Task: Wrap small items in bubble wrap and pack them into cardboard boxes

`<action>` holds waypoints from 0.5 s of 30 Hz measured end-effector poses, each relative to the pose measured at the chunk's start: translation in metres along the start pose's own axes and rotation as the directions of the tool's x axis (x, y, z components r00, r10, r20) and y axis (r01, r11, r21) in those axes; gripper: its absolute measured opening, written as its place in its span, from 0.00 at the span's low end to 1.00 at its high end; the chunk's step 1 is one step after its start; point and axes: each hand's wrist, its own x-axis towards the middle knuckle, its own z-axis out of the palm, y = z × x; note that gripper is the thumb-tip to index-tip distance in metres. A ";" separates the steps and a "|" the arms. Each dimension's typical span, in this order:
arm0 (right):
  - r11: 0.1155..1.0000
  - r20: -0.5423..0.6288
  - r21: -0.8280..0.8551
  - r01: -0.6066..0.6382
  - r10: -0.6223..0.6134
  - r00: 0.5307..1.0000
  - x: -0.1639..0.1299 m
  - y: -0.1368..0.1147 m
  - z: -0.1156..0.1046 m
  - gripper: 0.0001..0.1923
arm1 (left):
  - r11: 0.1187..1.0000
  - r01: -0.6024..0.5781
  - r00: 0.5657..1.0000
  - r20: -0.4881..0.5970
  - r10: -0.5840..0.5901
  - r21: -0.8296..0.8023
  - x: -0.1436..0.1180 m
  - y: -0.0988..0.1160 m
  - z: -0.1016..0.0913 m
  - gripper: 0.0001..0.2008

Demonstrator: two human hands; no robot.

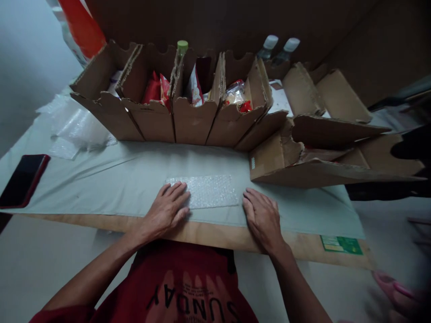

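A person in a red printed shirt leans over a counter (101,179) covered by a pale grey-green cloth, seen from their own head looking down. A small rectangular sheet of clear bubble wrap (210,190) lies flat on the cloth close to the counter's near edge, about midway along it, its long side parallel to that edge. The left hand (166,211) rests palm down on the sheet's left end, fingers extended and loose, not clenched and gripping nothing; it seems to be pressing the wrap flat. The right hand (262,220) lies palm down on the cloth just beside the sheet's right end, fingers likewise straight and relaxed, and whether the fingertips touch the wrap cannot be told. The sheet is translucent, its small bubbles catching the light, and it looks smooth and uncreased. Toward the far edge stands a row of open cardboard compartments (158,121) holding red and clear snack packets, placed within easy reach ahead of the hands. Torn, flattened cardboard boxes (303,166) lie toward the right end. More bubble wrap (81,128) lies crumpled near the left end, and a dark phone in a red case (22,179) rests at the near left corner.
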 end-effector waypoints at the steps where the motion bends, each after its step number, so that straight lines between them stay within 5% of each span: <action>1: 1.000 0.009 0.016 0.020 -0.020 1.000 0.007 -0.003 -0.003 0.19 | 1.000 0.018 0.999 -0.035 -0.018 0.008 0.004 -0.001 -0.005 0.19; 4: 0.992 0.079 0.036 0.120 -0.122 0.989 0.042 -0.021 0.003 0.20 | 0.987 0.134 0.987 -0.099 -0.125 0.092 0.021 -0.009 -0.018 0.18; 9: 0.987 0.139 0.065 0.148 -0.156 0.978 0.081 -0.028 0.020 0.10 | 0.957 0.239 0.970 0.001 -0.242 0.163 0.045 -0.027 -0.026 0.10; 13: 0.980 0.090 0.121 0.158 -0.170 0.981 0.080 -0.026 0.005 0.10 | 0.975 0.193 0.981 -0.020 -0.192 0.111 0.050 -0.027 -0.035 0.05; 15: 0.973 -0.047 0.129 0.193 -0.189 0.981 0.075 -0.032 -0.009 0.13 | 0.980 0.177 0.979 -0.118 -0.166 0.089 0.046 -0.024 -0.044 0.10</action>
